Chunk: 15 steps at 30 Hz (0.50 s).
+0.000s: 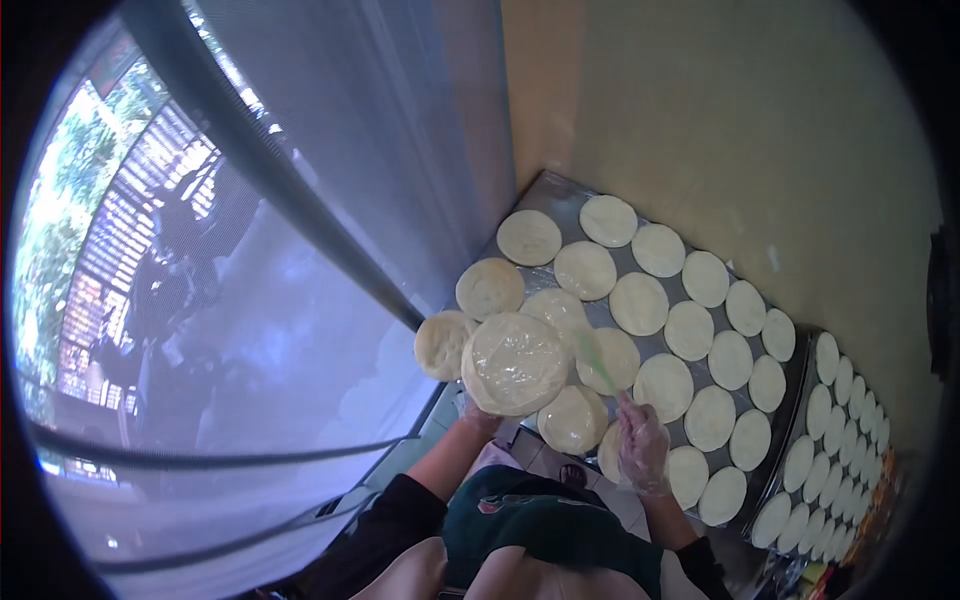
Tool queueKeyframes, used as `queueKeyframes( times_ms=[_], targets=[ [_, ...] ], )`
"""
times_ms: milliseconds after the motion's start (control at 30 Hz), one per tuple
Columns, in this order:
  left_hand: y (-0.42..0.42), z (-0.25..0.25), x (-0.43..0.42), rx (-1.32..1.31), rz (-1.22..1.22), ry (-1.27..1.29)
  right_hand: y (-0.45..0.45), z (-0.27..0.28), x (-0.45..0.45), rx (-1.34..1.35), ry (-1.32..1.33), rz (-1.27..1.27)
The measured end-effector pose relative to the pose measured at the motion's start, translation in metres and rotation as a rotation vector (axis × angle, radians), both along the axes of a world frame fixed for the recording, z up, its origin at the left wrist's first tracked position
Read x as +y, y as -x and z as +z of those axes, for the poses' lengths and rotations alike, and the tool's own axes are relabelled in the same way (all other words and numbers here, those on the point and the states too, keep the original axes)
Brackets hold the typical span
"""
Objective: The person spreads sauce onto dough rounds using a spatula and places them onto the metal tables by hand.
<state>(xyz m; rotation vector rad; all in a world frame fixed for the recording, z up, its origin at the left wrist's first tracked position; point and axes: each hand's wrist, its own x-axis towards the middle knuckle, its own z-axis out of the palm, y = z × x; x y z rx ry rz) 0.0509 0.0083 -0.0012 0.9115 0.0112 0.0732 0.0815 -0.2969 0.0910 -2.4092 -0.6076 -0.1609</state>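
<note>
My left hand (482, 412), in a clear glove, is under a large round flat piece of dough (515, 365) with a shiny, wrinkled top, and most of its fingers are hidden beneath it. My right hand (643, 445), also gloved, grips the handle of a pale green utensil (597, 362), whose far end is blurred. It is over the dough rounds to the right of the raised piece. Rows of pale dough rounds (663, 388) lie on a dark metal surface (560, 200). The round (572, 420) below the utensil looks glossy.
Beyond a dark edge at the right, a second surface (797, 430) holds many more dough rounds. A beige wall (720, 120) rises behind. Translucent sheeting (330, 330) with dark poles hangs at the left. Colourful items (812, 575) sit at the lower right.
</note>
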Motion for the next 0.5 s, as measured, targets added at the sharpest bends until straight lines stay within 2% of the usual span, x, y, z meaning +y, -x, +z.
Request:
queueKeyframes(
  times_ms=[200,267,333,400,467,500],
  targets=[
    [-0.095,-0.01,0.068,-0.039,-0.047,-0.133,-0.021,0.012,0.042,0.024,-0.226,-0.25],
    [-0.12,-0.012,0.075,-0.068,-0.069,-0.18,-0.014,0.015,0.045,0.038,-0.194,-0.317],
    [-0.169,-0.032,0.084,-0.136,-0.079,-0.153,-0.009,0.013,0.043,0.041,-0.16,-0.375],
    [-0.226,-0.065,0.089,-0.191,-0.09,-0.121,0.0,0.007,0.038,0.088,-0.261,-0.442],
    [-0.282,-0.098,0.089,-0.071,-0.127,0.648,0.01,-0.003,0.028,0.174,-0.303,-0.527],
    [-0.302,-0.105,0.09,-0.07,-0.143,0.658,0.013,-0.006,0.025,0.266,-0.355,-0.589]
  ],
)
